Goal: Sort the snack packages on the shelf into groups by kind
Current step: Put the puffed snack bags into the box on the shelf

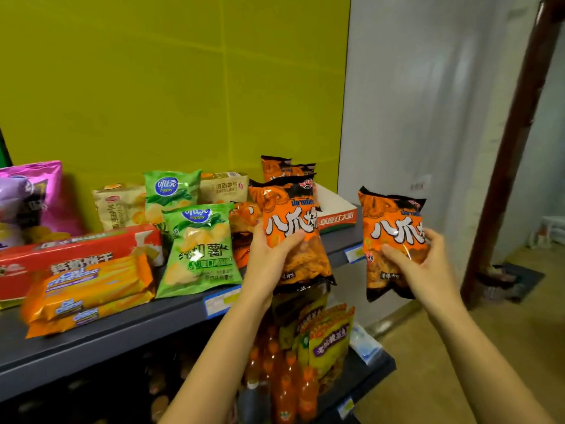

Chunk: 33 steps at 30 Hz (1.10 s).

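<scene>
Sorting was judged part done. The left grip (269, 258) pinched one orange bag (290, 209) over the shelf (122, 332) edge. The right grip (428, 270) pinched a second orange bag (391, 218), off the shelf at 3 o'clock. Like orange bags (287, 169) stood at 12 o'clock of the first. Green bags (201, 249) sat paired. Croissant packs (119, 206) lay split either side of them, still to be grouped.

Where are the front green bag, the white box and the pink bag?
Front green bag (200, 252): head view, front middle.
White box (331, 203): head view, side wall.
Pink bag (53, 197): head view, upper front.
</scene>
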{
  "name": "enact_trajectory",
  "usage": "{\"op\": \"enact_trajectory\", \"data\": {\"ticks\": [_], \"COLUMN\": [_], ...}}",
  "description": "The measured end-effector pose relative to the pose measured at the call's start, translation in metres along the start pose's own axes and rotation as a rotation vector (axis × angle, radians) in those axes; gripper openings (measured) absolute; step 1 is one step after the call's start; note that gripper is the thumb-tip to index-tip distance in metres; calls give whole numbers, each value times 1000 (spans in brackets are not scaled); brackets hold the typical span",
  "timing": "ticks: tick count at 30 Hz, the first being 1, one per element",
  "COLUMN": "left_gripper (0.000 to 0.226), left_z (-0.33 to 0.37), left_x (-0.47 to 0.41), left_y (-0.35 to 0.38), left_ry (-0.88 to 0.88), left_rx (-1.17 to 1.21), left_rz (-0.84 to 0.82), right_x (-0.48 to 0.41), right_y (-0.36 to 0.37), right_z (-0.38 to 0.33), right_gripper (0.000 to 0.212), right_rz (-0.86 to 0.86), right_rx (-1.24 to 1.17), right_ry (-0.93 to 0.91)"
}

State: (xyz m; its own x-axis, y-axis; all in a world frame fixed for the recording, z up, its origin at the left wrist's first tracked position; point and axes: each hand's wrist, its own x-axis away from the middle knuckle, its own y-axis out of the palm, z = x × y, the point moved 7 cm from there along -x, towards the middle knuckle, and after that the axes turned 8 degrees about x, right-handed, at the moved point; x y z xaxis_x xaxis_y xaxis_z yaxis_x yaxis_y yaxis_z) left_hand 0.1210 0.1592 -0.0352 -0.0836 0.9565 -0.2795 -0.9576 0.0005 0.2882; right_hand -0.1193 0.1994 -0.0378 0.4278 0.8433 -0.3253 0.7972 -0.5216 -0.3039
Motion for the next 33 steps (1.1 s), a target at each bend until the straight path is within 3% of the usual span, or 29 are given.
{"op": "enact_trajectory", "data": {"ticks": [7,17,28,33], "left_gripper": [47,57,61,37], "left_z": [-16,1,-16,-42], "left_x": [-46,-133,-257,-298], "left_y": [63,100,108,101], "left_ry": [56,148,126,73], "left_rx": [9,-42,-111,-178], "left_rz": [206,379,353,350], "right_x": [-103,-222,-331,-355], "right_y": [-13,28,104,151], "right_z": [46,32,-11,-13], "right_gripper": [67,72,71,81], "right_rz": [-187,-387,-463,-529], "right_rx": [-85,-333,-539,-596], "right_ry": [21,-25,-59,-13]}}
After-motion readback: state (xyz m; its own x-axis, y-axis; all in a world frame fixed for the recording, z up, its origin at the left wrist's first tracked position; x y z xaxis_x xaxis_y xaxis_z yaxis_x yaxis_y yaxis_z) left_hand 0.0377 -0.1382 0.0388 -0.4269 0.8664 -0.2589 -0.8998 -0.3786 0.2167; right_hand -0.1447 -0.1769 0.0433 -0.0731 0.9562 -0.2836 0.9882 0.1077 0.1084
